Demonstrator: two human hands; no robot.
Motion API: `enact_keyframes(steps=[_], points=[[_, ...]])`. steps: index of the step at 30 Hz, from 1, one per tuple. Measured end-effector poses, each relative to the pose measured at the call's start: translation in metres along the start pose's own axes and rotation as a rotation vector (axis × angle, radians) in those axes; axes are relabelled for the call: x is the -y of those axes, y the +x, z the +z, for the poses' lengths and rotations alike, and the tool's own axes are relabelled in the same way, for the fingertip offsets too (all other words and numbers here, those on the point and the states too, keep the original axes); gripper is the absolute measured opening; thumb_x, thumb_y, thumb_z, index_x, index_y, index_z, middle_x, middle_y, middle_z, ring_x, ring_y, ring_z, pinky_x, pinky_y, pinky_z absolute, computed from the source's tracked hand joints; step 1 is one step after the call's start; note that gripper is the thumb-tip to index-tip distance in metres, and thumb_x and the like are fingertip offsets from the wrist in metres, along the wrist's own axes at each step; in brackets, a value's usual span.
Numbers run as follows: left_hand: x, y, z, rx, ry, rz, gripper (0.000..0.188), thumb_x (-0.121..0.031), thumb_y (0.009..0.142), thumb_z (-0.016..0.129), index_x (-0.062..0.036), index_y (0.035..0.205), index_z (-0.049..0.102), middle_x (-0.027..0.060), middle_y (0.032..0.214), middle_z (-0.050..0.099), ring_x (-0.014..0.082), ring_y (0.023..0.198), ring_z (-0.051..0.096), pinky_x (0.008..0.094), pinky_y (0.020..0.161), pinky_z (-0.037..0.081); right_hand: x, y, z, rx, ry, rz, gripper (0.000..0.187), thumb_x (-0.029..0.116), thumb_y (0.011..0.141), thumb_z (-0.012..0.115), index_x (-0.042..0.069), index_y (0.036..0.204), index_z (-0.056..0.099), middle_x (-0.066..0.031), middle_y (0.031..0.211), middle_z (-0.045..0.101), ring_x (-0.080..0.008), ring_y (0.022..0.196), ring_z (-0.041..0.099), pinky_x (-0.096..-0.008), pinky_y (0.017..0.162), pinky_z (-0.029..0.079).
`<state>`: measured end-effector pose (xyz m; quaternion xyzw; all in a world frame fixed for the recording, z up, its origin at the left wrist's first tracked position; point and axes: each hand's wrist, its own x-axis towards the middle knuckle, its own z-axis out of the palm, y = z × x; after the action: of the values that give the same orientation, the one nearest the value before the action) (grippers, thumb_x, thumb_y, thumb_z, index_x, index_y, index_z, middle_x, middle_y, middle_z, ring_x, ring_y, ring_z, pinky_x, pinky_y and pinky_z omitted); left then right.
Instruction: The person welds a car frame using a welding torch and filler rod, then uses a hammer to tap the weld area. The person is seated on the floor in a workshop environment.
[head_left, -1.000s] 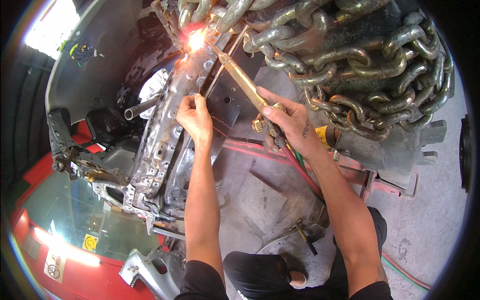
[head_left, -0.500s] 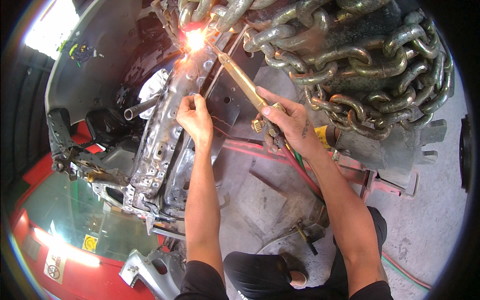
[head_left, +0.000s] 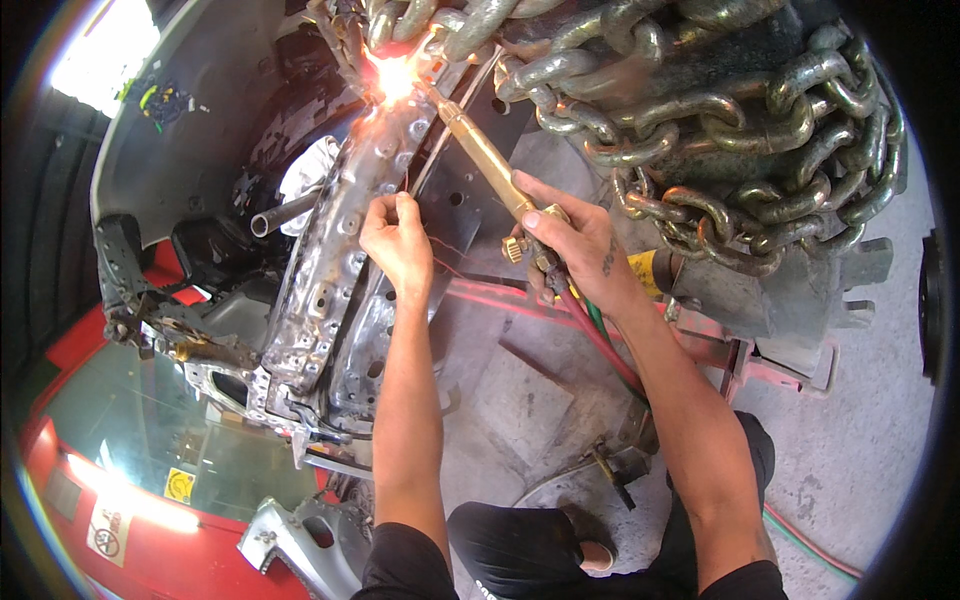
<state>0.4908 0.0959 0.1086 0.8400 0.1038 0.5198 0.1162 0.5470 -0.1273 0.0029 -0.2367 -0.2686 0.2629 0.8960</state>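
My right hand [head_left: 585,245] is wrapped around a brass gas welding torch [head_left: 487,160], with red and green hoses running from its lower end. Its tip points up and left at a bright glow [head_left: 397,76] on the upper end of a bare metal car body rail [head_left: 335,235]. The glare hides the exact spot being heated. Beside the rail, my left hand [head_left: 398,240] pinches a thin copper-coloured filler wire [head_left: 406,182]. One end runs up toward the glow, and the loose tail curls out to the right of the hand.
Heavy steel chains [head_left: 740,125] hang close on the upper right, near the torch. A metal pipe [head_left: 285,213] and a white cloth [head_left: 308,172] lie left of the rail. A red car body with glass [head_left: 190,430] fills the lower left. A pink-red frame [head_left: 700,350] stands at right.
My left hand has shifted slightly right with the wire. The glow looks a little wider and brighter. My right hand and the torch have hardly moved.
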Motion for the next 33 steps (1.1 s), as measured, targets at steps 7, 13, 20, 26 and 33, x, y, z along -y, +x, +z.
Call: enact_keyframes(steps=[7,13,20,26,33], points=[[-0.021,-0.077,-0.018,0.065,-0.114,-0.092,0.022,-0.014,0.098,0.069,0.0047,0.086,0.067,0.0007,0.069,0.059,0.0073,0.064,0.047,0.029,0.058,0.041,-0.021,-0.02,0.025,-0.195,-0.198,-0.249,0.061,0.012,0.093,0.071,-0.002,0.149,0.053,-0.002,0.09,0.064,-0.0069,0.073,0.06,-0.0259,0.061,0.05],[-0.024,-0.179,-0.052,0.208,-0.212,-0.283,0.02,-0.009,0.098,0.07,0.0031,0.083,0.066,-0.0023,0.075,0.059,0.006,0.072,0.047,0.0273,0.063,0.042,-0.031,-0.056,0.035,-0.364,-0.329,-0.235,0.063,0.004,0.093,0.068,0.005,0.154,0.049,-0.0017,0.095,0.063,-0.006,0.071,0.057,-0.0255,0.059,0.049],[0.008,-0.321,-0.11,0.514,-0.165,-0.537,0.022,-0.018,0.096,0.069,0.0032,0.097,0.073,0.0169,0.08,0.072,0.0194,0.07,0.067,0.0364,0.068,0.052,-0.021,-0.112,0.053,-0.396,-0.556,-0.171,0.067,0.003,0.097,0.067,0.006,0.159,0.043,-0.0015,0.096,0.063,-0.0079,0.07,0.057,-0.0243,0.06,0.049],[0.022,-0.4,-0.159,0.578,-0.112,-0.753,0.029,-0.025,0.095,0.068,0.0041,0.097,0.073,0.0217,0.083,0.071,0.027,0.072,0.07,0.0412,0.07,0.054,-0.024,-0.153,0.062,-0.388,-0.799,-0.178,0.063,0.002,0.097,0.063,0.0,0.157,0.041,-0.0084,0.097,0.067,-0.0115,0.064,0.06,-0.0255,0.056,0.05],[0.02,-0.436,-0.205,0.476,-0.353,-1.194,0.028,-0.022,0.095,0.068,0.0056,0.094,0.073,0.0142,0.072,0.069,0.0211,0.065,0.068,0.0402,0.064,0.053,-0.061,-0.251,0.08,-0.402,-0.825,-0.078,0.068,0.008,0.097,0.063,0.006,0.16,0.038,-0.0087,0.092,0.064,-0.0107,0.055,0.056,-0.0251,0.046,0.046]])
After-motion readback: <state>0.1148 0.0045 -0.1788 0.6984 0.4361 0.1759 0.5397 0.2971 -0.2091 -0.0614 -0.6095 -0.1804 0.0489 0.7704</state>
